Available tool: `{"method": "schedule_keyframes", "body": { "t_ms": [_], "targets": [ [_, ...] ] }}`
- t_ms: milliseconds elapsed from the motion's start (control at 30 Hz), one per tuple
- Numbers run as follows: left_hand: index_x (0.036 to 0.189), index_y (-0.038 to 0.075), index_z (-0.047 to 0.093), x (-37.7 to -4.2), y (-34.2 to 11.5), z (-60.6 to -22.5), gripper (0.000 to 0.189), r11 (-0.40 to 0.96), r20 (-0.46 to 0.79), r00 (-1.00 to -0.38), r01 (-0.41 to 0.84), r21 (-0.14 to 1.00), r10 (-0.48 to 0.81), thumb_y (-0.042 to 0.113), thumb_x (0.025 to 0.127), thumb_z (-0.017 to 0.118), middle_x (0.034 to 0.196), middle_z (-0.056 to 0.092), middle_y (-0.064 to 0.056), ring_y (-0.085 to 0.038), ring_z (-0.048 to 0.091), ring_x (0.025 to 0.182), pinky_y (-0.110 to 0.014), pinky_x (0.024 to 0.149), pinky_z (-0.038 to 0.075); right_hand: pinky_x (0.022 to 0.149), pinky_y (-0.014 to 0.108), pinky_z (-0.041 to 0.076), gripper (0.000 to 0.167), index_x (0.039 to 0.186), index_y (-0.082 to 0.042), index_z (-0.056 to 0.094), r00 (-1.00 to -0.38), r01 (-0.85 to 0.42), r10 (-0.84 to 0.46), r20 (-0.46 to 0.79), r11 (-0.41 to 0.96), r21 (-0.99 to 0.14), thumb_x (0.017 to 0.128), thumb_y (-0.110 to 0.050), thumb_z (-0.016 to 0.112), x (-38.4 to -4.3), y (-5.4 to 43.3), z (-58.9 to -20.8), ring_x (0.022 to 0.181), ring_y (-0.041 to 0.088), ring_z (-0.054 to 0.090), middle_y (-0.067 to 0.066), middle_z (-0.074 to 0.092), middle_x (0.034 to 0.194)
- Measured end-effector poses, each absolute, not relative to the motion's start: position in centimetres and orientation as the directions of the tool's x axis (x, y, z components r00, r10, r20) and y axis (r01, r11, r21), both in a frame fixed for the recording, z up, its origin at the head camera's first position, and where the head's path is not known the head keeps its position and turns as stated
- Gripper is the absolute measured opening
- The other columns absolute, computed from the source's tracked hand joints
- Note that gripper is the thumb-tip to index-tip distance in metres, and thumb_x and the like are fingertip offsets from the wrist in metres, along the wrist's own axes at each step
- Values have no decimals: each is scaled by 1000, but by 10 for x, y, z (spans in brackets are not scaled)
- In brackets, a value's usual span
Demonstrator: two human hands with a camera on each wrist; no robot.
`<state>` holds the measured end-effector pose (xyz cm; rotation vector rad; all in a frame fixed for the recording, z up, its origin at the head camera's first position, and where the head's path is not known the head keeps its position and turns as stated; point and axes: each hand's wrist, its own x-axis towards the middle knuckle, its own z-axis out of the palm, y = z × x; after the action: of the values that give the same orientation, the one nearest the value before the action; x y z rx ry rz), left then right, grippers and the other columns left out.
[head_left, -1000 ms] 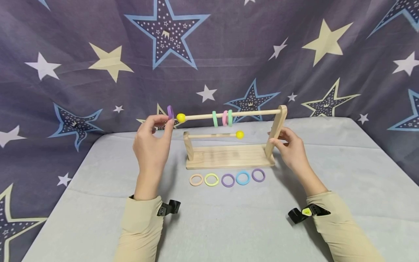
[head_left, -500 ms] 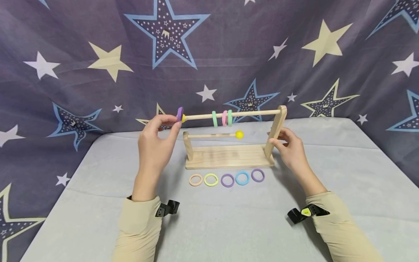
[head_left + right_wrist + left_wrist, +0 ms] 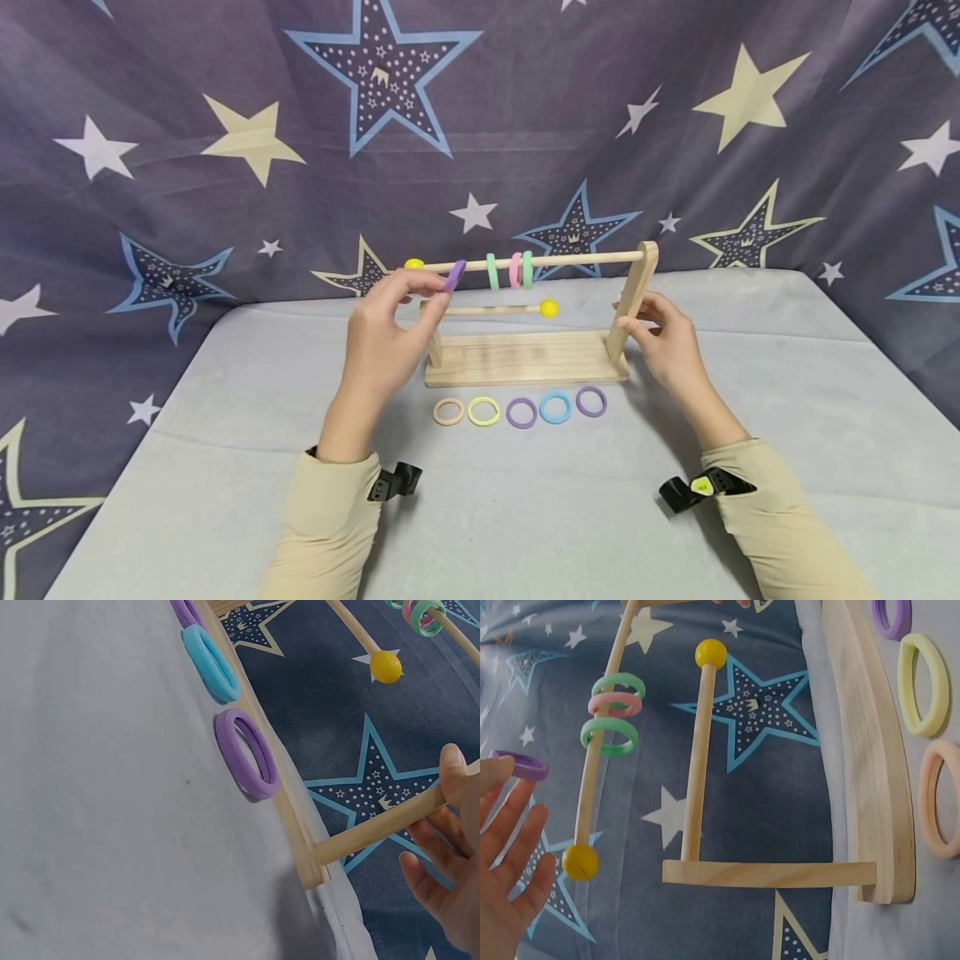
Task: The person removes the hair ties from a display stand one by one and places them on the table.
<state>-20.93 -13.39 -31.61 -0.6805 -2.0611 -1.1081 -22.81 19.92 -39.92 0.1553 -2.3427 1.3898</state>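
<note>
On a gray desk [image 3: 525, 517], toward its back edge, a wooden rack [image 3: 525, 354] — right post [image 3: 633, 300] gripped in the right hand [image 3: 667, 342]. Pinched in the fingers of the left hand [image 3: 390, 342], near the upper rod [image 3: 585, 260] — a purple ring [image 3: 455, 276].

Backdrop [image 3: 540, 100]: dark fabric with folds, spanning from 8 o'clock through 12 to 3 o'clock. Print: large blue-outlined star [image 3: 380, 79] at 11 o'clock; solid cream stars [image 3: 750, 96] at 10 and 2 o'clock; smaller white stars [image 3: 474, 214] between. Surface cloth [image 3: 540, 517]: pale grey, lightly creased, extending to 6 o'clock. Lighting: diffuse; shadows soft-edged.
</note>
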Motion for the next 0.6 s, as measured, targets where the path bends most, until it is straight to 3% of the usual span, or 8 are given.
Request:
{"method": "schedule_keyframes", "body": {
  "t_ms": [367,600],
  "targets": [
    [99,8,71,-204,-121,-317,10,472,771,-606,747,468,194,6,89,73,92,70,-5,-16,61,87,-40,79,50,77,16,46,38,125,2,62,-909,-294,118,399,498,-816,91,-14,69,-228,199,-400,94,-11,53,18,69,118],
    [98,10,71,-199,-108,-321,11,484,771,-585,766,424,251,9,88,75,90,70,-2,-15,62,87,-33,78,49,77,16,45,37,125,2,61,-912,-282,121,392,509,-813,92,-15,69,-229,199,-400,94,-11,53,18,68,119]
  ]
}}
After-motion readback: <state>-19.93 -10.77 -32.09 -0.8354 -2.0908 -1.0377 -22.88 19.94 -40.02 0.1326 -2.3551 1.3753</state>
